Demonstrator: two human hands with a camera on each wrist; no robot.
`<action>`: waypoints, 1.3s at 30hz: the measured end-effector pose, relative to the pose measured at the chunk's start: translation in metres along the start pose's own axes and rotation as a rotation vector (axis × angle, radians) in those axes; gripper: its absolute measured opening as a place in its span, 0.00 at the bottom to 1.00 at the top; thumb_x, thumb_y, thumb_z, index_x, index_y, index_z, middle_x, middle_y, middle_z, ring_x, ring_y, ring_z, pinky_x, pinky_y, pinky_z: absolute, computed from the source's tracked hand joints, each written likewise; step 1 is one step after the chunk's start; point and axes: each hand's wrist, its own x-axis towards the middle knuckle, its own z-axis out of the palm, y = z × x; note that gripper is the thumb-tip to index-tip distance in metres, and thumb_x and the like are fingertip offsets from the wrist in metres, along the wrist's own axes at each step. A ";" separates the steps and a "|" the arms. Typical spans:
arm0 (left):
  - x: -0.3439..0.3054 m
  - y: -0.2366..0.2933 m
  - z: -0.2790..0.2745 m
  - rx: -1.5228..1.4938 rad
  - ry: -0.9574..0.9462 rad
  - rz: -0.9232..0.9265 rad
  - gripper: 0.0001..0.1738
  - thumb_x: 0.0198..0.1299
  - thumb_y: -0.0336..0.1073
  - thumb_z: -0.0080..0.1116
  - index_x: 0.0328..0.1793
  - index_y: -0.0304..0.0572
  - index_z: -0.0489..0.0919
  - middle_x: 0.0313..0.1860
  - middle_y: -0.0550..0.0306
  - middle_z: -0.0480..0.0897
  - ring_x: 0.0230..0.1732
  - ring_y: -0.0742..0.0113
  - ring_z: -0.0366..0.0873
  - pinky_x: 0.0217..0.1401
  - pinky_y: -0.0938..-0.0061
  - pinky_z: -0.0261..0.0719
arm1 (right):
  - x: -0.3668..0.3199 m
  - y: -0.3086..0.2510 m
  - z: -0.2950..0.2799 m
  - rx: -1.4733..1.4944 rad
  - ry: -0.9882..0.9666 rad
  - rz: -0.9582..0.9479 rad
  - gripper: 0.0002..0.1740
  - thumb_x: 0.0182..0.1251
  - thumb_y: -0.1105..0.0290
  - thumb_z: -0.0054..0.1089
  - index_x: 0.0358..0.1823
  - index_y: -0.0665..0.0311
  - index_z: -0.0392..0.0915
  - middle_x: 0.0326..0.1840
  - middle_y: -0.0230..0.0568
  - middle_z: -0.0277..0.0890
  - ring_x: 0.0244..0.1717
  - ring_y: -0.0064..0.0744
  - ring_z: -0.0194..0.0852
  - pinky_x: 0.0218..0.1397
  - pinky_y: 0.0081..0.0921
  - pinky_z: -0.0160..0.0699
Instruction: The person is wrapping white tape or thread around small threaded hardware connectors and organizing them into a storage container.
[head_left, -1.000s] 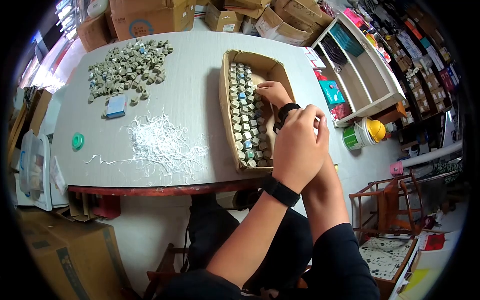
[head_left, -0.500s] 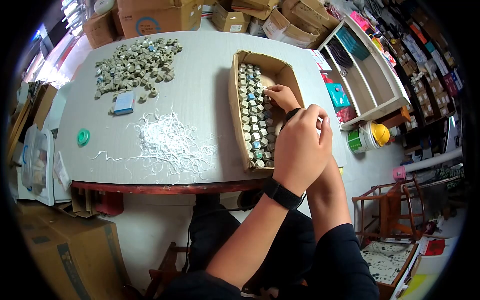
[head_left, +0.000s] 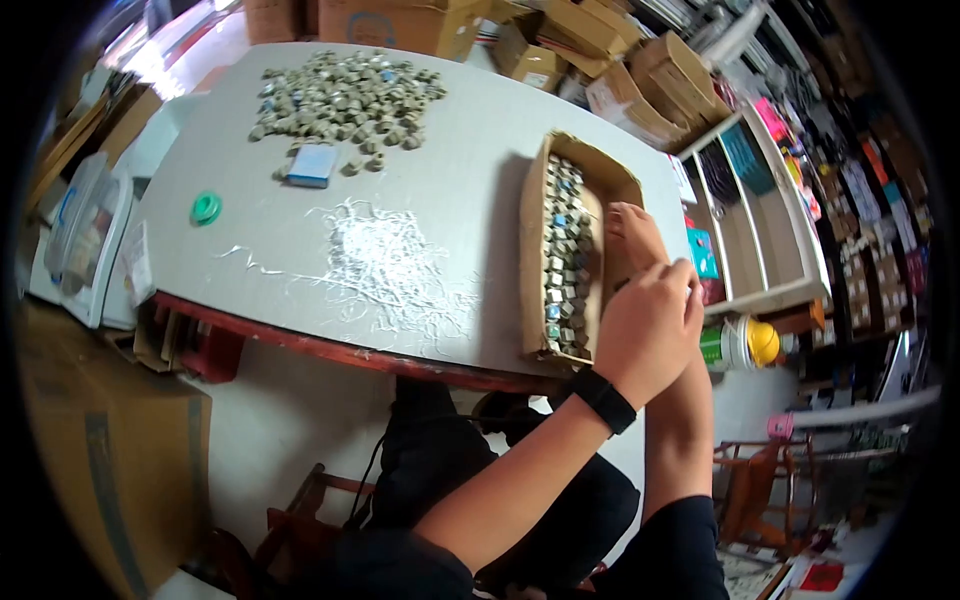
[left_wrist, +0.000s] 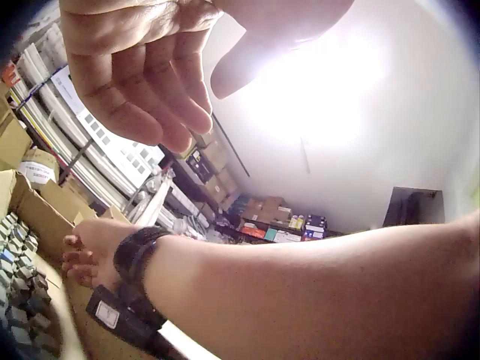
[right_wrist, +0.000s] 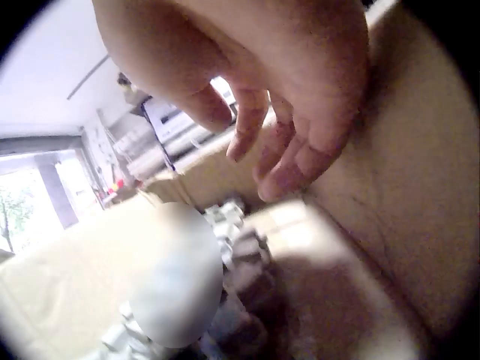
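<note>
A long cardboard box stands on the table, its left half lined with rows of small grey hexagonal fittings. My right hand hangs inside it by the right wall, apart from the rows. In the right wrist view its fingers are loosely bent with nothing between them. Crossing over the right forearm is my left hand. The left wrist view shows the left fingers relaxed and empty above the other arm. Both wrists wear black straps.
A heap of loose fittings lies at the far left of the table, with a small blue-and-white box before it. Nearer are a tangle of white strands and a green ring. A white shelf unit stands beyond the right edge.
My right hand has moved from the fittings toward the box's right wall. The left hand stays crossed over the right forearm. The head view has turned, shifting the table's things rightward.
</note>
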 end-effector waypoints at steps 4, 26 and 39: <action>0.003 0.001 -0.012 -0.040 0.023 -0.008 0.05 0.63 0.32 0.55 0.42 0.39 0.75 0.33 0.48 0.80 0.36 0.50 0.81 0.38 0.60 0.77 | -0.065 -0.100 0.031 -0.105 0.052 -0.079 0.09 0.73 0.63 0.51 0.43 0.59 0.76 0.39 0.32 0.78 0.38 0.25 0.79 0.41 0.21 0.75; 0.026 -0.005 -0.137 -0.140 0.499 0.052 0.05 0.62 0.28 0.54 0.43 0.36 0.73 0.29 0.51 0.80 0.30 0.62 0.81 0.33 0.73 0.78 | -0.038 -0.140 0.272 -0.454 -0.427 0.019 0.18 0.72 0.54 0.53 0.55 0.55 0.77 0.49 0.33 0.78 0.48 0.25 0.78 0.52 0.23 0.74; 0.029 -0.009 -0.154 -0.093 0.515 0.042 0.04 0.62 0.29 0.55 0.40 0.36 0.74 0.30 0.52 0.80 0.29 0.61 0.81 0.33 0.72 0.78 | -0.090 -0.163 0.325 -0.764 -0.577 -0.146 0.23 0.71 0.51 0.54 0.55 0.62 0.76 0.45 0.37 0.81 0.41 0.26 0.82 0.42 0.23 0.78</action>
